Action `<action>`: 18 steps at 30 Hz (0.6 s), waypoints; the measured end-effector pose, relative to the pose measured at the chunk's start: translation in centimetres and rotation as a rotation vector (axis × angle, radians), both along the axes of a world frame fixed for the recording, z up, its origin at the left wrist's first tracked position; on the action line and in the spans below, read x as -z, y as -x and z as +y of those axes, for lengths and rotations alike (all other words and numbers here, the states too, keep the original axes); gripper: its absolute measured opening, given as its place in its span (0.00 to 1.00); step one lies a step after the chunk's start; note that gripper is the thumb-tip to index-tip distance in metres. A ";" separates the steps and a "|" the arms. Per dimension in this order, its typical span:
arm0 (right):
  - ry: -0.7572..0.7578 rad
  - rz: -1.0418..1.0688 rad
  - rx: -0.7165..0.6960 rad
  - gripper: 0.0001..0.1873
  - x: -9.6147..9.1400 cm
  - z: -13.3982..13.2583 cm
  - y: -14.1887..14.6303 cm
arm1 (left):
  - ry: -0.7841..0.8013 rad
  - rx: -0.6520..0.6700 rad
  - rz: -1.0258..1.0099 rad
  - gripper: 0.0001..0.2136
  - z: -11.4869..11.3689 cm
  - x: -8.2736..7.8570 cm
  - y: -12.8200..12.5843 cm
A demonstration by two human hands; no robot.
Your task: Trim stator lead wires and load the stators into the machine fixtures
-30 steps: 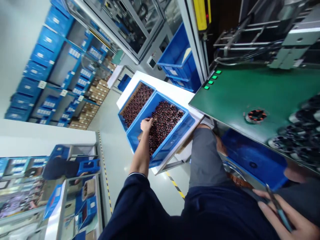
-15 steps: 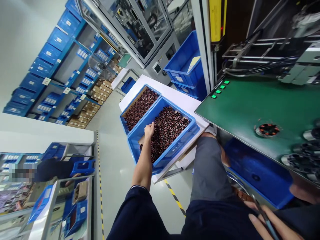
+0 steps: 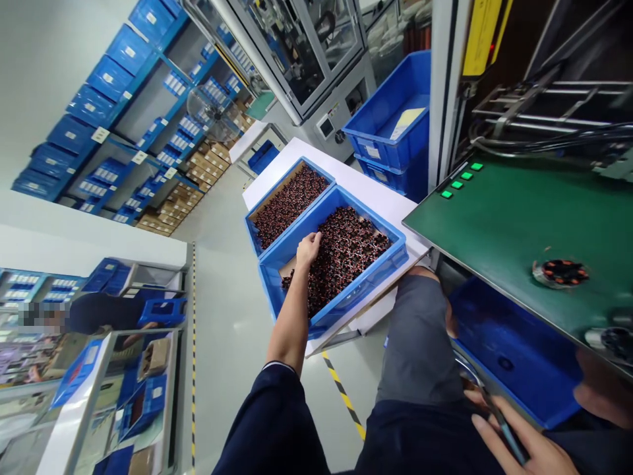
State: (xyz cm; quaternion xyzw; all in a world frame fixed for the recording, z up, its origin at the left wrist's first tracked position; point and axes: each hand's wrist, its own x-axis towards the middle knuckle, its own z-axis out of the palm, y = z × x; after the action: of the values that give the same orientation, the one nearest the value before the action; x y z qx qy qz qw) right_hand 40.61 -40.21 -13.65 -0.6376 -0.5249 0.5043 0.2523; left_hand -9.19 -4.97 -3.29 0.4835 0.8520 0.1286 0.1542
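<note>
My left hand reaches into the near blue bin, fingers bent down onto a heap of small copper-wound parts. Whether it grips one is hidden. A second blue bin of the same parts stands just behind it; both rest on a white table. At the bottom right, my right hand lies by my lap and holds a thin metal tool. One wound part lies alone on the green machine table.
A blue bin sits under the green table. Green buttons line that table's corner. Stacked blue bins stand beyond the white table. Shelves of blue boxes fill the far wall. Another person works at a bench on the left.
The view has swung, so the bins sit lower and further right in frame. My left hand stays in the near bin, shifted slightly across the parts. My right hand keeps the tool.
</note>
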 end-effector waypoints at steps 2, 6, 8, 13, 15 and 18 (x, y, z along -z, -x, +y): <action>-0.060 0.015 -0.044 0.34 -1.7 0.9 0.5 | -0.059 0.009 0.031 0.19 -0.1 -1.6 -1.6; -0.150 -0.009 -0.019 0.31 -3.6 0.8 0.5 | -0.436 0.318 -0.010 0.23 -1.7 -3.8 -9.3; -0.146 -0.021 0.032 0.33 -4.1 -0.2 0.3 | -0.615 0.659 -0.160 0.22 -3.2 -3.4 -15.2; -0.024 -0.053 0.089 0.39 -5.9 -2.5 -0.4 | -0.302 1.269 -0.402 0.38 -6.1 0.8 -30.3; 0.021 -0.038 0.109 0.40 -6.7 -3.1 -0.7 | -0.196 1.326 -0.358 0.37 -6.1 2.5 -34.9; 0.029 -0.011 0.161 0.38 -7.5 -3.8 -1.1 | -0.161 1.313 -0.228 0.22 -4.8 4.0 -39.2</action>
State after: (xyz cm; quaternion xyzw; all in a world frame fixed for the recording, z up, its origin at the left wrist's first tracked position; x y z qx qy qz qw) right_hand 41.74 -43.97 -6.19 -0.6842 -0.4658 0.4864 0.2800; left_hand 29.98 -9.75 -7.28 0.8949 0.3471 0.1217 0.2528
